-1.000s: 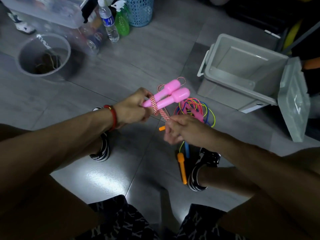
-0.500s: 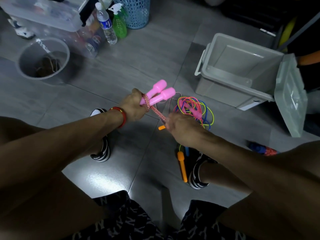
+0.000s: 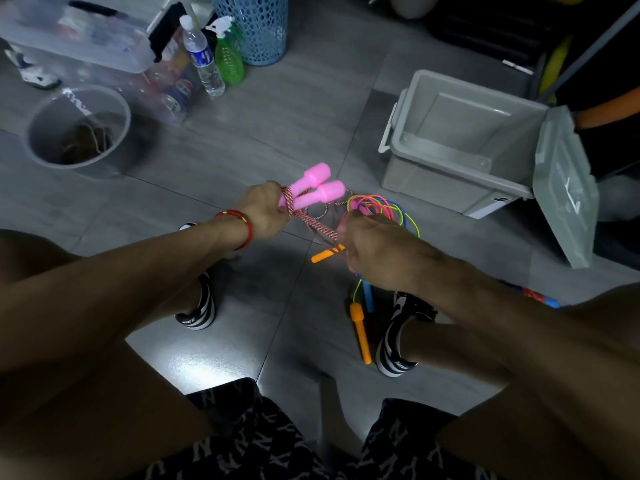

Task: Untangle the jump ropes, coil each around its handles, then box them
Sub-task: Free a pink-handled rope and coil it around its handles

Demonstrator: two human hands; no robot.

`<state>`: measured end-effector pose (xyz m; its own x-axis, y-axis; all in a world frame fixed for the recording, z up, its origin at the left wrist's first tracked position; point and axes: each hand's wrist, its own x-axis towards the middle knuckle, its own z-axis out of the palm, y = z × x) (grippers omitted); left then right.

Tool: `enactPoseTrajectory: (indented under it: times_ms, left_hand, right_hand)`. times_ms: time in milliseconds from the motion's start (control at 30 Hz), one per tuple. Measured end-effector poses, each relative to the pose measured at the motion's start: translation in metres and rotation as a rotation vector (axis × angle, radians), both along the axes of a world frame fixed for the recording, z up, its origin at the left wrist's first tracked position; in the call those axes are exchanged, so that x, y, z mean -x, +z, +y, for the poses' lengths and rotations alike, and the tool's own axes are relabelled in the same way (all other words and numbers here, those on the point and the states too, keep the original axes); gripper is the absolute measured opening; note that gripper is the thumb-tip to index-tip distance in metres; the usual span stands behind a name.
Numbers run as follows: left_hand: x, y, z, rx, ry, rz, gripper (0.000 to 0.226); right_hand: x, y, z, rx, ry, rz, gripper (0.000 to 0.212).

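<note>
On the grey tiled floor (image 3: 294, 109) a clear plastic water bottle with a blue label (image 3: 202, 57) stands just beside a green spray bottle with a white trigger (image 3: 227, 53). Behind them is a light blue perforated plastic basket (image 3: 259, 26). At the left a round translucent plastic bucket (image 3: 45, 123) holds something brown and tangled. A large clear plastic storage container (image 3: 76, 36) sits at the top left, its contents blurred.
</note>
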<state>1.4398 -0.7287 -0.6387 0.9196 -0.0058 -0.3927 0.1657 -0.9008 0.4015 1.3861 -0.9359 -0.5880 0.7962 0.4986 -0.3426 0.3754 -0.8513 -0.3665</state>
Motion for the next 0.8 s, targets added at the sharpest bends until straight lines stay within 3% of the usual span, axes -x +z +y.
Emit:
enactPoseTrajectory:
  times_ms: [100,200,500,600,667,800]
  left_hand:
    - [0.01,0.004,-0.006,-0.062,-0.115,-0.004,0.024]
    - [0.022,0.007,-0.013,-0.083,-0.274,0.029,0.022]
    - [0.047,0.035,-0.036,-0.013,-0.723,0.131,0.016]
    - [0.055,0.039,-0.038,0.13,-0.838,0.074,0.018]
    - [0.059,0.045,-0.033,0.26,-0.806,-0.004,0.017]
    - [0.061,0.064,-0.026,0.412,-0.697,-0.043,0.039]
  right_hand:
    - [0.0,0.011,-0.008,0.087,0.169,-0.118,0.021]
    - [-0.009,0.027,-0.014,0.053,0.258,-0.145,0.048]
    - [-0.043,0.044,-0.026,-0.199,0.243,-0.139,0.015]
    - [-0.054,0.035,-0.032,-0.289,0.093,-0.053,0.012]
    - [-0.061,0.025,-0.043,-0.362,-0.02,0.102,0.009]
    - [-0.066,0.016,-0.051,-0.507,-0.147,0.357,0.008]
